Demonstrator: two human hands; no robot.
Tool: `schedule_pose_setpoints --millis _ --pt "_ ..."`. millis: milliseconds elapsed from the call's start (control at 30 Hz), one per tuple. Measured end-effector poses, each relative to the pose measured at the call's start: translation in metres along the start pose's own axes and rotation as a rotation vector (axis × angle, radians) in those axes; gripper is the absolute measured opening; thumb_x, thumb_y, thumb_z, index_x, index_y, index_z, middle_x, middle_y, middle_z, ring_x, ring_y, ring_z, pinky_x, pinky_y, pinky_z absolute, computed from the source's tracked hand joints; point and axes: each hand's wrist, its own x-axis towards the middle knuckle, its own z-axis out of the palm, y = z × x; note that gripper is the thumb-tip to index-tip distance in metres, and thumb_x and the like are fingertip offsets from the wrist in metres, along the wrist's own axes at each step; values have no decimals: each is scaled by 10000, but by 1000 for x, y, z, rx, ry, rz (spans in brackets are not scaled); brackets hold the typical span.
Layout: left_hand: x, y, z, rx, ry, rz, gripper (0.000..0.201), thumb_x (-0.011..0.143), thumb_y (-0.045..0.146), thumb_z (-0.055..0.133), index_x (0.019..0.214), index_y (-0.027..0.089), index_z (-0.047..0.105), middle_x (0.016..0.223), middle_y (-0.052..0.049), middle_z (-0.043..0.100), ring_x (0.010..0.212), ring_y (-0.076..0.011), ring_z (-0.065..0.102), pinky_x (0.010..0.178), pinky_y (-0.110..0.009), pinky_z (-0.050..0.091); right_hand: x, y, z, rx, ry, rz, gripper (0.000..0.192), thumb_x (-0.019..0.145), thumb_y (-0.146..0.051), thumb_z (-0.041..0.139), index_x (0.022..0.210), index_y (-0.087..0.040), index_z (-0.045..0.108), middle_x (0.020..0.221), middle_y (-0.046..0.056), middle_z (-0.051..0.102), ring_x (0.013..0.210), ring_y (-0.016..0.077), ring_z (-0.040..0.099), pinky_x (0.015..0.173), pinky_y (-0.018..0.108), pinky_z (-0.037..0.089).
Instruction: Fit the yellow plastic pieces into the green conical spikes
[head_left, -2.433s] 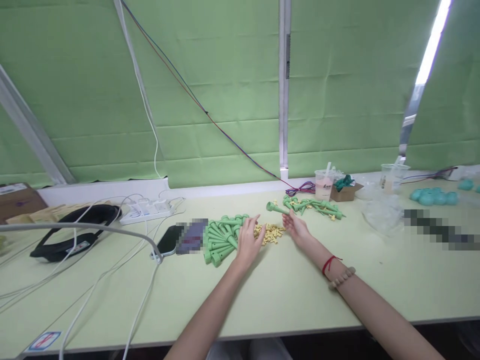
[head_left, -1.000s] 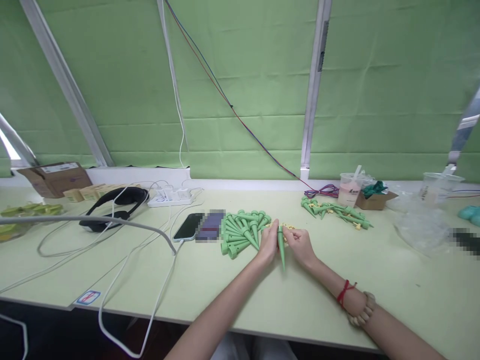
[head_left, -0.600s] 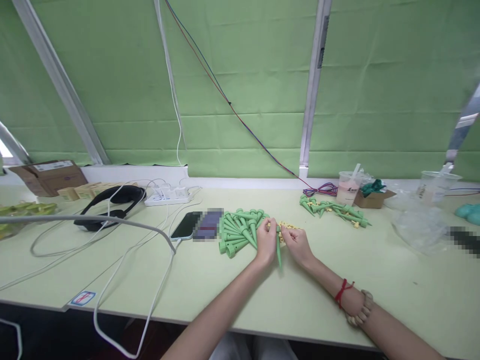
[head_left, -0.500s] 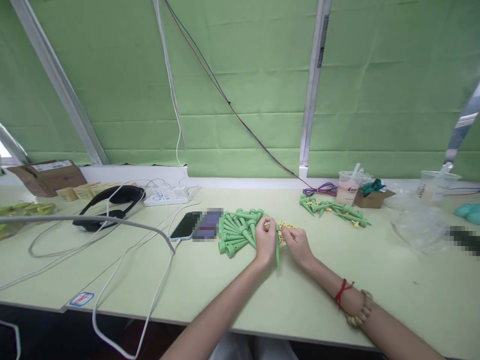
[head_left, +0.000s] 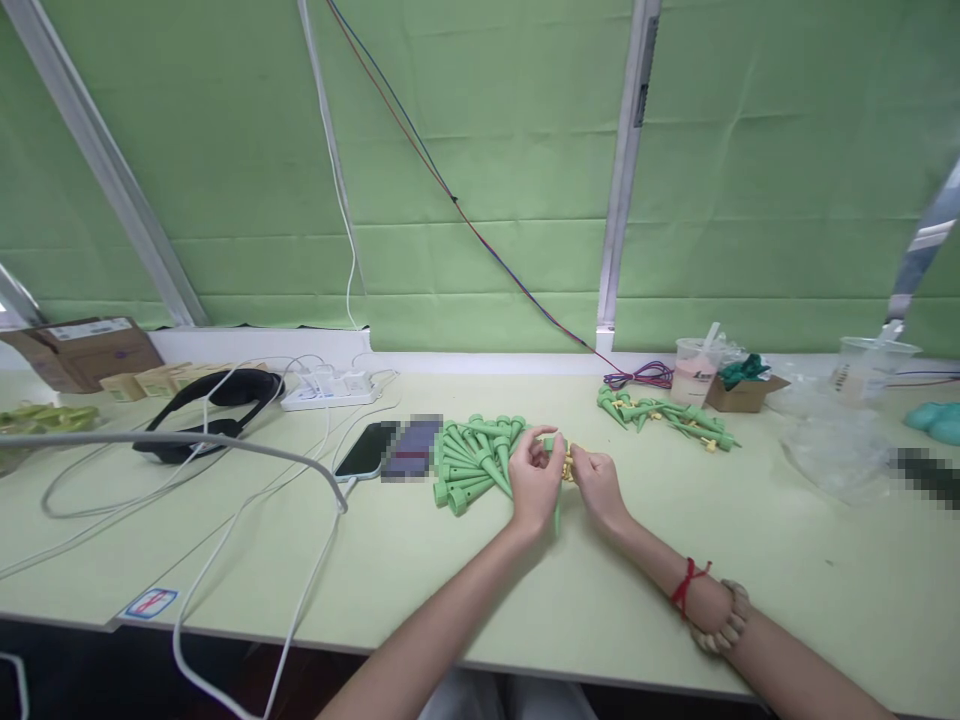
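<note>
Just right of the big pile of green spikes [head_left: 469,462], both hands close together, low over the table [head_left: 450,570]. Left hand [head_left: 534,485] curled around one green spike [head_left: 556,515], pointy end down, wide end up by the fingertips. Right hand [head_left: 596,485] touching the top of that same spike, fingers pinched tight, maybe on one of the little yellow pieces [head_left: 568,462]; too small to say for sure. More yellow pieces in a small heap behind the hands, right beside the big pile.

Farther right of the big pile and back toward the wall, a smaller bunch of spikes with yellow bits on them [head_left: 664,417]. Probably the finished ones. Many plain spikes in the big pile, so likely a lot left to do, with one spike in hand right now.

Left of the big pile, a phone [head_left: 367,450] lying flat. Farther left, a black headset [head_left: 206,415], a white power strip [head_left: 326,390], long white cables [head_left: 247,530] and a cardboard box [head_left: 79,350]. Far right of the big pile, a drink cup with a straw [head_left: 690,370], a small brown box [head_left: 739,392] and a clear plastic bag [head_left: 832,445].

Pale green table, smooth and flat. Behind the big pile, a green cloth wall [head_left: 487,150] with silver poles and thin wires hanging across.
</note>
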Motion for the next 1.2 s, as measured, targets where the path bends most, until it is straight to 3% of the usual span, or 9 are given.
schedule_pose_setpoints --millis 167,400,533,667,833,967,1200 --pt "4 -3 0 41 -16 -55 281 755 426 562 748 149 606 596 4 484 520 -89 393 483 -208 315 0 -1 -1 1 -19 -3 410 753 -461 356 446 -235 206 402 -43 206 404 89 220 402 260 191" --pt "4 -1 -2 116 -79 -67 295 772 433 535 704 151 588 547 32 410 484 -77 334 463 -204 282 -1 -1 0 36 -3 -9 422 761 -456 373 437 -232 220 388 -46 233 395 89 238 394 255 205" --pt "2 1 -1 149 -146 -84 235 764 401 552 760 166 576 560 35 446 478 -78 365 458 -200 300 0 2 2 183 -7 117 397 725 -443 406 419 -236 260 369 -44 279 379 96 274 378 250 238" --pt "-1 1 0 97 -191 -204 262 784 411 529 926 191 539 530 45 457 455 -97 432 445 -205 338 0 -1 2 247 -32 161 414 736 -454 402 398 -229 324 354 -21 379 352 114 358 374 252 294" --pt "-2 0 2 -60 -200 -365 415 795 493 505 1097 217 441 480 65 463 329 -108 418 362 -223 322 -4 -11 -1 176 -97 128 489 784 -446 381 348 -227 345 287 -13 396 287 119 406 378 243 346" --pt "-1 -5 4 -173 -197 -491 455 780 555 494 1082 220 437 451 77 454 278 -107 394 300 -213 272 -4 -12 -4 161 -158 103 528 818 -396 367 319 -221 367 260 -9 414 257 118 418 398 239 380" --pt "0 -1 3 -300 -301 -543 465 718 625 542 865 187 490 428 101 370 253 -44 309 303 -177 166 3 0 -10 -148 5 -138 533 812 -394 406 322 -191 450 270 -8 414 304 99 384 388 224 265"
